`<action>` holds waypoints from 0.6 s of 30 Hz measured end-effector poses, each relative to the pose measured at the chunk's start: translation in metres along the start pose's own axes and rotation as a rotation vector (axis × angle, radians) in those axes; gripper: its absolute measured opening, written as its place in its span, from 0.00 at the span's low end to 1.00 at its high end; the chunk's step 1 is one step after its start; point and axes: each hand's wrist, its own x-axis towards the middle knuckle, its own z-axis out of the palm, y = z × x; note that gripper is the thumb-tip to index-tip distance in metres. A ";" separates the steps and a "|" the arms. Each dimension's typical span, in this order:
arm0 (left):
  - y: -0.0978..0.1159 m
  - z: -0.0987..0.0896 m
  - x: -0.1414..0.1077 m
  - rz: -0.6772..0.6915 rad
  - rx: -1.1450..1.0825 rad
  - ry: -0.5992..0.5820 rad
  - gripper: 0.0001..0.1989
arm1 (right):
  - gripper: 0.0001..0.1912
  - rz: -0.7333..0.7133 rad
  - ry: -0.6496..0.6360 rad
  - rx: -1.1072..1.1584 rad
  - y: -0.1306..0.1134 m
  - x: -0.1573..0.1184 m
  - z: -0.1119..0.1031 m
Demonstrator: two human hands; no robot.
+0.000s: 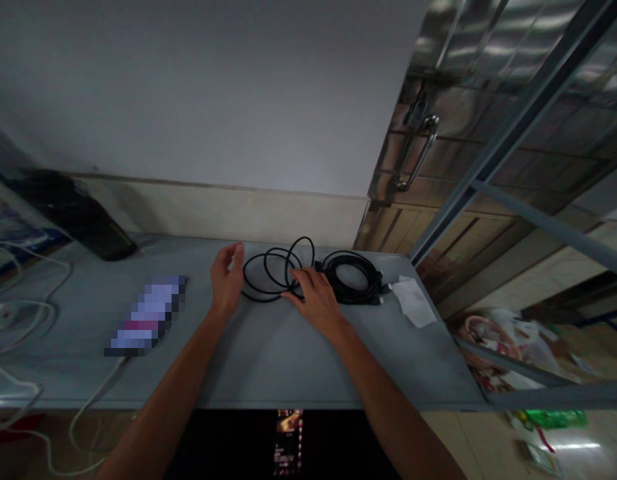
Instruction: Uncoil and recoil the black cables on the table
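Note:
A thin black cable [265, 255] lies in several loose, overlapping loops near the back of the grey table. My right hand [317, 297] pinches these loops at their right side, thumb below and fingers above. At their left edge is my left hand [227, 280], raised on its side with the fingers bent and a gap to the thumb; nothing shows in it. To the right of my right hand rests a second black cable [355, 297], thicker and wound in a neat coil, its plug ends at the lower right.
On the table [283, 363], a phone [148, 317] with a white cord lies left, before a dark bottle [95, 220]. Crumpled white paper [413, 300] is at the right end. A metal frame [503, 147] borders the right side; a lit phone screen [288, 443] shows below the front edge.

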 end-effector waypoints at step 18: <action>-0.021 -0.001 0.001 0.181 0.369 -0.345 0.22 | 0.23 -0.113 -0.160 0.030 -0.003 -0.004 0.008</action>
